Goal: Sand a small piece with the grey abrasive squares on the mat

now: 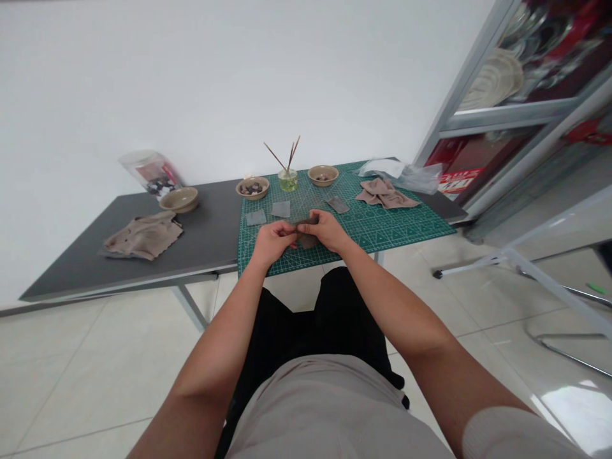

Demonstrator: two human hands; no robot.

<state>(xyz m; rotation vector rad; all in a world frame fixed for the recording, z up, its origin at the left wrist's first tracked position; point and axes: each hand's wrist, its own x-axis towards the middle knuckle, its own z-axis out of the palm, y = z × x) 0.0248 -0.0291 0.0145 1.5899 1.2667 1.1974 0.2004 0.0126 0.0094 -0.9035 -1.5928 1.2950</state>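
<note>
Over the front of the green cutting mat [382, 223], my two hands meet around a small dark brown piece [308, 240], flat like a sheet; its exact kind does not show. My left hand [275, 242] pinches its left end, fingers curled. Gripping the right side is my right hand [329, 231], its thumb on top. Two grey squares, a left one [255, 217] and a right one [281, 209], lie just beyond my left hand. Past my right hand is a darker grey square [338, 204].
Behind are a bowl of stones [253, 187], a glass jar [287, 180] with thin sticks and another bowl [323, 175]. A brown cloth [386, 193] and plastic bag [406, 173] lie right. The dark table [138, 268] holds a cloth [143, 236], bowl [179, 200] and clear bag [150, 172].
</note>
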